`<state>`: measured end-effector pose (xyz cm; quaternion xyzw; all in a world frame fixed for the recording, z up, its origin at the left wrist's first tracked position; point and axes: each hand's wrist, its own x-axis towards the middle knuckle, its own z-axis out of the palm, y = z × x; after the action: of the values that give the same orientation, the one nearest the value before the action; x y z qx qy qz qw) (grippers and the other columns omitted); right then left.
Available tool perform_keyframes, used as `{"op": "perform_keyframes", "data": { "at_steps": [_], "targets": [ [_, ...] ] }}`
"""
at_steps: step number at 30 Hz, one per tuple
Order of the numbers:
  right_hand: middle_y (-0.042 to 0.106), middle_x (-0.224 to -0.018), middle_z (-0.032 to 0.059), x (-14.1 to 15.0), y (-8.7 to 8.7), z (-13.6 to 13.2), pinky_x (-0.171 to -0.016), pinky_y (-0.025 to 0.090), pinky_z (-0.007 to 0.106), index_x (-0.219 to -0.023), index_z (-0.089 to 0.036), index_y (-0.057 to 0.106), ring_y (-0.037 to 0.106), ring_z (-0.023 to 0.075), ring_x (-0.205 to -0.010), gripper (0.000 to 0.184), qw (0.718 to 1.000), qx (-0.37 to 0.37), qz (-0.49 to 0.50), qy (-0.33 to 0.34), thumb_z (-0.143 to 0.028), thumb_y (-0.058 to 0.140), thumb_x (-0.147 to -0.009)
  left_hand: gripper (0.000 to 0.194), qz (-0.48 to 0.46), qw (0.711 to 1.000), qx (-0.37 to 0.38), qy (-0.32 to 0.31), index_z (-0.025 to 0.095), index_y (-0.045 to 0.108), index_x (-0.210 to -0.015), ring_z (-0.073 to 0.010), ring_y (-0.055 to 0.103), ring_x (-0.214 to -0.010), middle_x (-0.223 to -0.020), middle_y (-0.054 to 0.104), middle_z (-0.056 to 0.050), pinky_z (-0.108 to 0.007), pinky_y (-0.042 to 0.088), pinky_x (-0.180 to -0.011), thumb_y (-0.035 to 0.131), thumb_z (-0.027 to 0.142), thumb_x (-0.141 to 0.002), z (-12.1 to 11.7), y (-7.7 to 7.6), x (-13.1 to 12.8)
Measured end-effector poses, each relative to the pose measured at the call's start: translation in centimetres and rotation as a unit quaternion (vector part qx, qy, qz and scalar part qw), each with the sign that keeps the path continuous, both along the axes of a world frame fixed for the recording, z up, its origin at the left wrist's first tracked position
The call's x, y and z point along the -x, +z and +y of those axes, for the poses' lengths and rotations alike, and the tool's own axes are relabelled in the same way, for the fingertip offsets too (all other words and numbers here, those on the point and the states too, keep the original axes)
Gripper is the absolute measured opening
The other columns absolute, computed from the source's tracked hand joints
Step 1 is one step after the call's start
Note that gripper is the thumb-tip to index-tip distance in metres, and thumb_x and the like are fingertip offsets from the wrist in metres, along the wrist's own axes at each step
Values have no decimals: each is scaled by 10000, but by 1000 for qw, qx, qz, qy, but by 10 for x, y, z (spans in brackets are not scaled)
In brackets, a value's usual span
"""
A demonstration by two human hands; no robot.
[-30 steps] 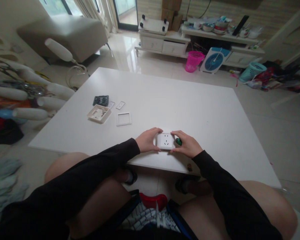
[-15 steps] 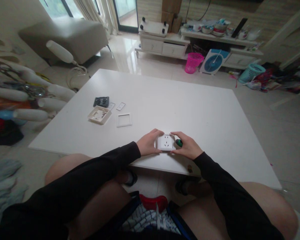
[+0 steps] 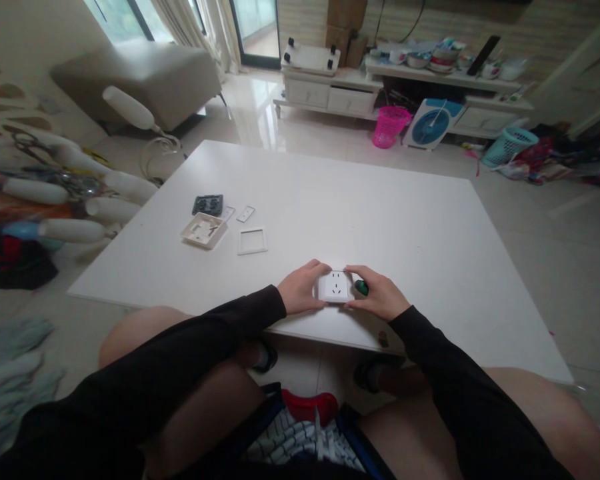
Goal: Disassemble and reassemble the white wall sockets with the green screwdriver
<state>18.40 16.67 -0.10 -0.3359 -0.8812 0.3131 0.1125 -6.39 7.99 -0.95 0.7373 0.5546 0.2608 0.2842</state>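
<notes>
Between my two hands is a white wall socket (image 3: 336, 287), its slotted face turned up, close to the front edge of the white table. My left hand (image 3: 303, 288) grips its left side, thumb below and fingers above. Its right side is held by my right hand (image 3: 380, 292) in the same way. A green and black handle (image 3: 361, 287) shows inside the right palm; the rest of that tool is hidden. To the left lie a white back box (image 3: 205, 231), a dark grey socket module (image 3: 208, 205), a white frame (image 3: 253, 241) and a small white plate (image 3: 246, 213).
The white table (image 3: 380, 213) spans the space before my knees. Beyond it stand a pink basket (image 3: 391, 127), a blue and white fan (image 3: 431, 124) and a long low cabinet (image 3: 307, 92). White rounded lamp arms (image 3: 75, 231) crowd its left side.
The whole view has shifted slightly, so everything appears a little further right. Both hands keep their hold on the socket, with no other clear change.
</notes>
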Motion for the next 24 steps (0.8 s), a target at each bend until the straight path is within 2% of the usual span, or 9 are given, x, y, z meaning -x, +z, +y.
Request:
{"op": "perform_keyframes", "data": {
  "at_steps": [9,14,18,19,21,23,24],
  "targets": [
    [655,-1392,102,1,-5,1,-1103,526,502,-1366,-266,579,648,319,-1290,735,999,-8,42,17,-266,875,-693,723,-14,1000,-8,-20,216,534,-1300,-301,633,-1131,-1243,586,-95,-469,547,-1000,882,299,-672,2,-1,5],
    [671,-1341,101,2,0,0,-1061,536,499,-1333,-250,586,666,318,-1232,708,999,4,40,13,-301,880,-691,729,-33,998,-21,-56,197,523,-1339,-295,602,-1167,-1244,568,-113,-473,526,-1048,874,274,-704,2,3,3],
    [689,-1271,89,4,9,-2,-1007,553,471,-1290,-246,608,686,309,-1161,677,998,-3,58,4,-334,883,-677,755,-56,996,-25,-59,198,488,-1394,-297,587,-1244,-1332,566,-135,-469,493,-1106,850,398,-763,10,12,13],
    [690,-1267,89,3,11,-2,-1000,554,465,-1288,-243,609,687,308,-1154,672,998,-10,66,-8,-345,880,-682,741,-56,997,-24,-41,198,478,-1406,-291,583,-1267,-1364,563,-136,-456,484,-1120,820,436,-793,15,16,23],
    [691,-1255,97,-1,14,3,-1003,551,468,-1274,-234,616,683,313,-1153,648,995,-36,80,-52,-379,873,-696,644,-12,999,-3,47,185,472,-1414,-268,605,-1245,-1404,556,-141,-412,502,-1088,720,424,-871,27,21,53],
    [691,-1217,112,-8,13,12,-1001,550,493,-1240,-222,627,679,329,-1140,621,986,-73,83,-126,-432,866,-707,504,135,979,49,145,155,554,-1329,-294,600,-1251,-1357,589,-156,-413,481,-1090,670,343,-876,38,24,92],
    [689,-1190,120,-13,12,17,-988,553,511,-1225,-217,630,680,339,-1118,615,978,-91,74,-170,-464,860,-709,479,224,950,90,198,144,591,-1282,-326,589,-1263,-1342,594,-173,-427,470,-1087,682,327,-849,41,24,111]
  ]
}}
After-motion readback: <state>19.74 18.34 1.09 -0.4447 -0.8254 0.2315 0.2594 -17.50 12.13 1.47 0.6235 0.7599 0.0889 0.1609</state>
